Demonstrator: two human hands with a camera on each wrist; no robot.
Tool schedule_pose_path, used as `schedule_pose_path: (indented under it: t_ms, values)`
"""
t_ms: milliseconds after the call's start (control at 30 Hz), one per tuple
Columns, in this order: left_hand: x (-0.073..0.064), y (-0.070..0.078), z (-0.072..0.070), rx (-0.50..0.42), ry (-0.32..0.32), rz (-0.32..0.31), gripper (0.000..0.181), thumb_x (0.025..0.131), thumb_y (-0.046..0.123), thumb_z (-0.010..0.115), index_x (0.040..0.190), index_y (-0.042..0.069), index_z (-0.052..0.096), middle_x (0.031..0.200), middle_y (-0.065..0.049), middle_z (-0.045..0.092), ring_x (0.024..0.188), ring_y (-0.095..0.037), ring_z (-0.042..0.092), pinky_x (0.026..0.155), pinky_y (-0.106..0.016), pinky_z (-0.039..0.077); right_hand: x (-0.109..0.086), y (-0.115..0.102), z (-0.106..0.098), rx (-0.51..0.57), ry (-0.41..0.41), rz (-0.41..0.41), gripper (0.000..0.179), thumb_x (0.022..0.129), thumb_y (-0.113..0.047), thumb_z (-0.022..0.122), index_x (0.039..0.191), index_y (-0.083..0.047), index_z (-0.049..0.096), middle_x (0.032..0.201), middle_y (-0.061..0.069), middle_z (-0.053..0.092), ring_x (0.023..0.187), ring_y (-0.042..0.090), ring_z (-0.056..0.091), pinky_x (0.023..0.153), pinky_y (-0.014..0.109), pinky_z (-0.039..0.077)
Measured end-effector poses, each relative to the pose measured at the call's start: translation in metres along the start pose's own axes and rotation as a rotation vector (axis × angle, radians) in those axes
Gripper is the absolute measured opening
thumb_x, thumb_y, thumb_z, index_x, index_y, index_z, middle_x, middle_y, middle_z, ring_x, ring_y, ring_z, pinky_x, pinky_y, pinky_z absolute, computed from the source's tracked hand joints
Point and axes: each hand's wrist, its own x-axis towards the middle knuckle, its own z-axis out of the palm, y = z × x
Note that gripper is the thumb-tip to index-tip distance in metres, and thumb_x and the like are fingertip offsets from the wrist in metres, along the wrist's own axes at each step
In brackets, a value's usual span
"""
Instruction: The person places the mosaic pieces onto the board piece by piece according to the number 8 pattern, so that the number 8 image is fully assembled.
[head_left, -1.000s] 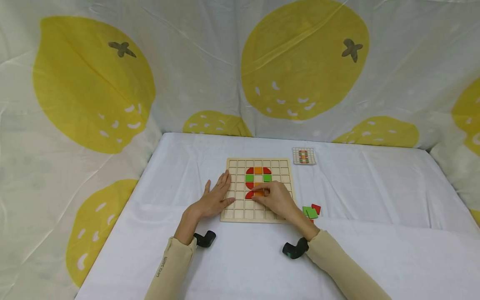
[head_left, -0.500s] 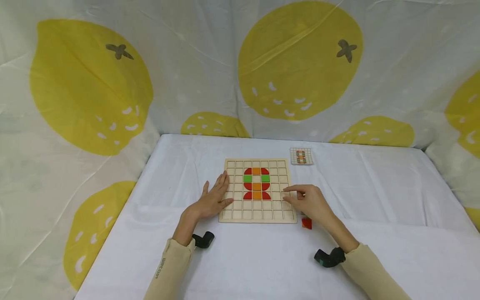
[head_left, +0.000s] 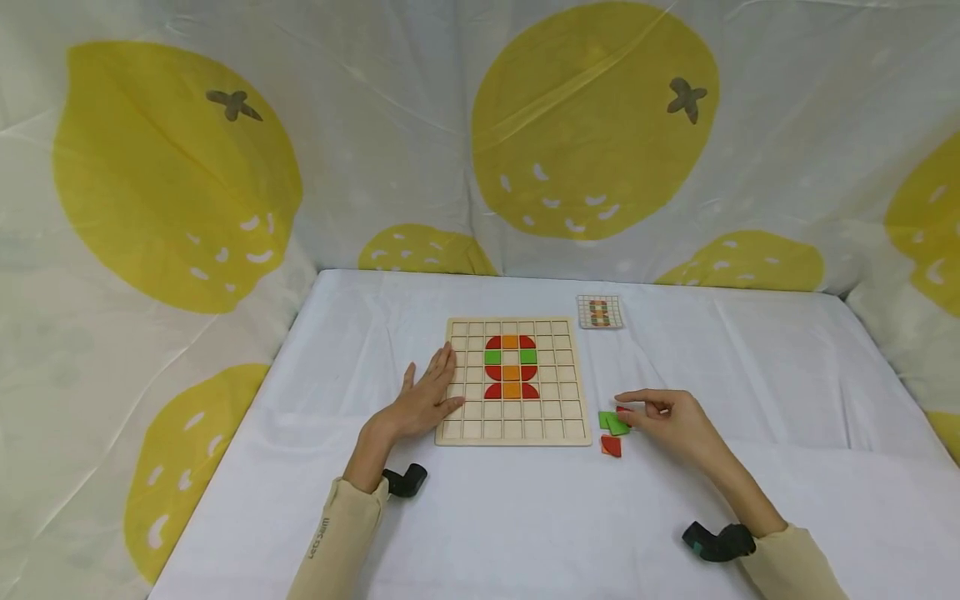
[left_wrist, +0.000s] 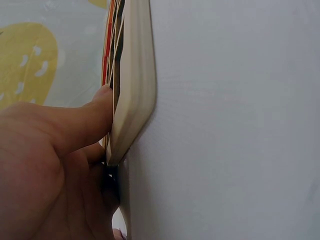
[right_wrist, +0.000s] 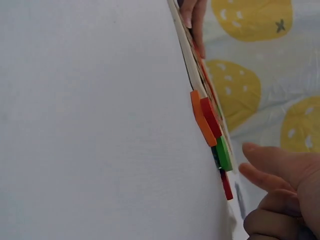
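A wooden grid board (head_left: 467, 427) lies on the white cloth, bearing a pattern of red rounded tiles, orange square tiles (head_left: 511, 372) and green square tiles (head_left: 492, 357). My left hand (head_left: 422, 404) rests on its left edge, fingers extended; in the left wrist view the thumb (left_wrist: 85, 120) touches the rim. Right of the board my right hand (head_left: 671, 421) hovers at a small heap of loose tiles, thumb and forefinger apart and nothing visible between them. The heap holds green tiles (head_left: 617, 426) and a red tile (head_left: 624, 411). Nearer me, a red rounded tile (head_left: 612, 447) overlaps an orange one (right_wrist: 202, 120).
Behind the board's right corner lies a small pattern card (head_left: 600, 312) with a printed grid. White cloth (head_left: 510, 517) covers the tabletop, and a lemon-print curtain (head_left: 420, 125) hangs behind and at the sides.
My right hand has left the board and moved right to the loose tiles. A red rounded tile now shows at the right of the lowest row. My left hand stays in place.
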Motion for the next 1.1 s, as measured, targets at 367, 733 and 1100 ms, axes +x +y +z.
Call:
schedule_pose_path:
  t_ms: [367,733,1100]
  values:
    - [-0.002,-0.001,0.000,-0.004,-0.012,-0.009,0.082,0.109,0.030,0.051,0.164,-0.003,0.000,0.175,-0.016,-0.009,0.163,-0.036,-0.005,0.125,-0.068,-0.011,-0.006,0.009,-0.003,0.095,-0.135,-0.056,0.034,0.082,-0.029,0.089,0.113,-0.018,0.081,0.063,-0.006,0.031,0.060,0.003,0.031,0.054,0.023,0.027]
    - [-0.001,0.000,-0.002,-0.003,-0.006,0.003,0.082,0.109,0.030,0.051,0.164,-0.003,0.000,0.175,-0.016,-0.009,0.163,-0.036,-0.004,0.125,-0.068,-0.010,-0.001,0.013,-0.003,0.032,-0.059,-0.064,0.030,0.083,-0.033,0.088,0.111,-0.024,0.081,0.063,-0.006,0.033,0.060,0.004,0.032,0.054,0.025,0.029]
    - [0.004,-0.011,0.004,-0.057,0.003,0.027,0.083,0.108,0.031,0.052,0.164,-0.002,0.000,0.175,-0.016,-0.010,0.163,-0.036,-0.006,0.124,-0.066,-0.015,0.002,0.012,-0.003,0.012,-0.025,-0.086,0.028,0.083,-0.031,0.088,0.109,-0.022,0.082,0.060,-0.007,0.031,0.059,0.003,0.030,0.053,0.025,0.029]
